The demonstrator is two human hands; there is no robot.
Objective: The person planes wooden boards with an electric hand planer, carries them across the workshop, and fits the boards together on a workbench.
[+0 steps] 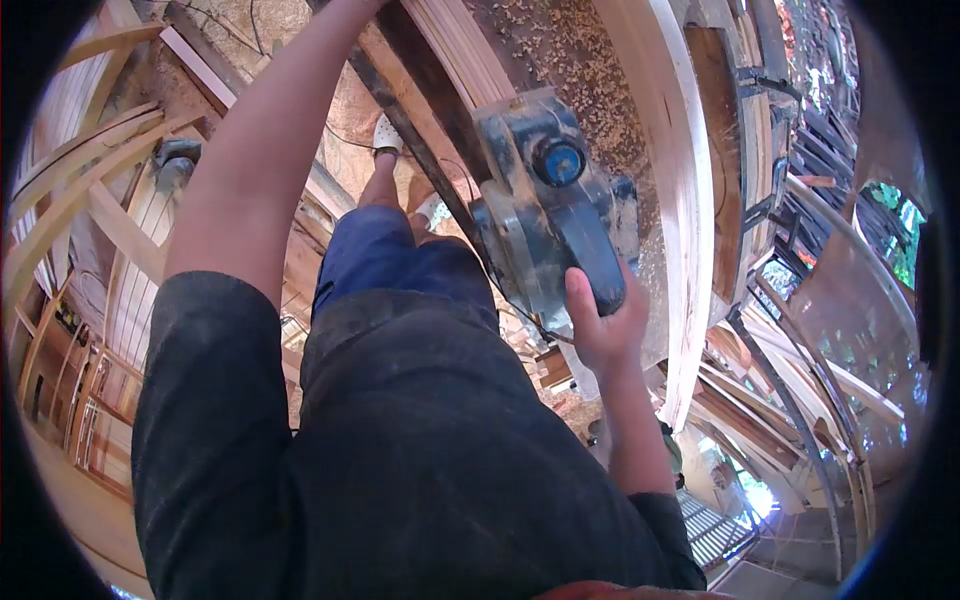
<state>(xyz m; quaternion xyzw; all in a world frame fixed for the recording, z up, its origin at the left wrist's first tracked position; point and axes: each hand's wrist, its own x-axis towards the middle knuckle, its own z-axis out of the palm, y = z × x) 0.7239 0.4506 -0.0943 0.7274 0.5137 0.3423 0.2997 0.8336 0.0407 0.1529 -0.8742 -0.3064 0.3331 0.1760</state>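
Note:
My right hand (pixel 612 325) is wrapped round the rear handle of a dusty electric hand planer (pixel 560 215). The planer has a dark body and a round blue-capped front knob. It sits at the near end of a pale, grooved strip of wood (pixel 455 45), over the workbench; its underside is hidden, so I cannot tell whether it touches the strip. My left forearm (pixel 265 130) reaches up past the top edge, and my left hand is out of view.
Wood shavings (pixel 570 50) cover the bench beyond the planer. A long curved pale board (pixel 685 200) runs along the right. Curved wooden pieces (pixel 90 190) and a dark tool (pixel 178 155) lie at left. My feet stand on a floor strewn with shavings, near a thin cable.

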